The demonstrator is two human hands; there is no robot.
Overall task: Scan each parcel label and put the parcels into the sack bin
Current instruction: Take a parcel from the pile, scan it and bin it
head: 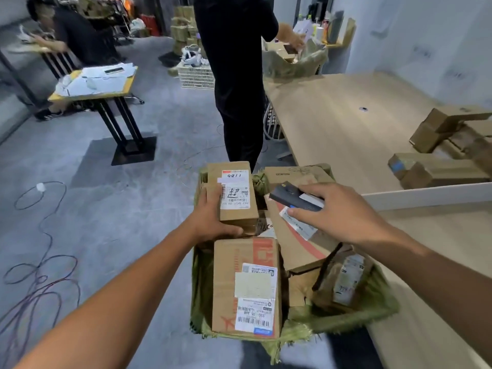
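Note:
My left hand (pixel 210 218) grips a small brown parcel (pixel 234 193) with a white label on top, holding it over the far side of the green sack bin (pixel 367 312). My right hand (pixel 338 211) holds a dark handheld scanner (pixel 295 198) just right of that parcel, above the bin. Inside the bin lie several cardboard parcels: a large one with white labels (pixel 247 286) at the near side, a tilted one with a red stripe (pixel 298 249) under my right hand, and a small wrapped one (pixel 343 280) at the right.
A light wooden table (pixel 332 123) runs along the right, with several more brown parcels (pixel 447 145) on it. A person in black (pixel 237 75) stands just beyond the bin beside another sack. Cables (pixel 40 262) lie on the grey floor at left; a small table (pixel 95 83) stands farther back.

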